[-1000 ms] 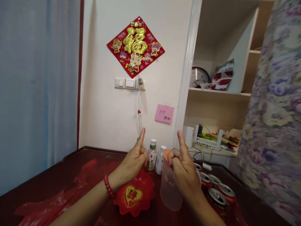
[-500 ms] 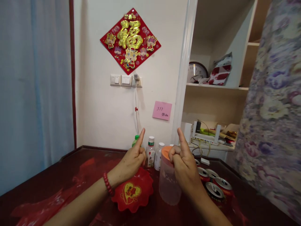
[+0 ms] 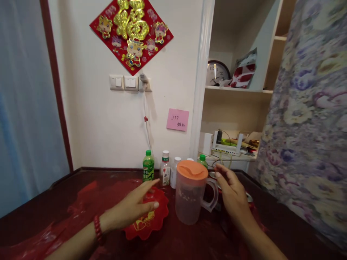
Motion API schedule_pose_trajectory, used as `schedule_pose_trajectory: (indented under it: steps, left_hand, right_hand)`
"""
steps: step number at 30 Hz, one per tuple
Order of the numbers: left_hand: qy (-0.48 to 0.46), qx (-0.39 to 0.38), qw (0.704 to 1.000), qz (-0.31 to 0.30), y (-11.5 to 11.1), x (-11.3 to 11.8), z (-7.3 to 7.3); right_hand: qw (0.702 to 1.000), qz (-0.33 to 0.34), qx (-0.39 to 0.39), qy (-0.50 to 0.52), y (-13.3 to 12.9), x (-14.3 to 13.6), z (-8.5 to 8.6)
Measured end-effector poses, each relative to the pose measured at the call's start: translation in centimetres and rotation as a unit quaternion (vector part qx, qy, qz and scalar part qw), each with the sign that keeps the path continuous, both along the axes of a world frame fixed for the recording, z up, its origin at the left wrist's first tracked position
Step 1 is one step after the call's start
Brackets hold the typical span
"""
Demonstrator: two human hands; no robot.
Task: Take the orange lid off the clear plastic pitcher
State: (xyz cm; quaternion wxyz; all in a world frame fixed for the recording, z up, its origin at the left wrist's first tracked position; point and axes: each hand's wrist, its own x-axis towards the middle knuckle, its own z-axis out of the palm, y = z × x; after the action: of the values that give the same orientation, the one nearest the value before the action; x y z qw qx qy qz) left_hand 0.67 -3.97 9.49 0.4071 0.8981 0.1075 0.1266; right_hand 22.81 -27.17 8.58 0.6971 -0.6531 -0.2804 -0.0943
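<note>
My left hand (image 3: 132, 206), a red bead bracelet on its wrist, hovers over a red scalloped plate (image 3: 159, 213) with gold print. Its fingers are stretched out and hold nothing. To the right of the plate stands a clear plastic pitcher (image 3: 188, 204) with an orange lid and a handle on its right side. My right hand (image 3: 230, 187) is just right of that handle, apart from it as far as I can see, fingers extended and loosely bent with nothing visible in them. It covers most of the cans behind it.
Along the wall stand a green bottle (image 3: 148, 168), a white-capped labelled bottle (image 3: 165, 169), more white-capped bottles and another green-capped bottle (image 3: 202, 161). Red plastic film (image 3: 78, 206) lies on the dark table at left. A white router (image 3: 227, 148) sits on the shelf, a flowered curtain (image 3: 306, 144) hangs at right.
Both hands have come down from raised, pointing index fingers, spread apart and opened. The pitcher's handle and the green bottle now show. The view has shifted right and slightly down.
</note>
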Motion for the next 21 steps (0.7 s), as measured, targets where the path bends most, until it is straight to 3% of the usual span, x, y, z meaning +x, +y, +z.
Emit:
schedule_pose_trajectory:
  steps: [5,9,14,21]
  left_hand:
    - [0.061,-0.020,0.998,-0.005,0.5,-1.1,-2.8]
    - [0.086,-0.035,0.996,-0.010,0.0,-1.1,-4.4]
    - [0.099,-0.059,0.993,-0.011,-1.6,-0.6,-4.4]
    - [0.068,-0.078,0.993,-0.064,-5.5,1.4,-3.4]
  right_hand:
    - [0.997,0.051,-0.056,0.020,-0.1,0.6,-3.3]
    - [0.989,0.113,-0.079,0.049,-0.1,0.2,-4.8]
    - [0.986,0.136,-0.079,0.047,-0.8,-1.1,-5.1]
    - [0.977,0.195,-0.065,0.061,-1.3,-3.0,-4.5]
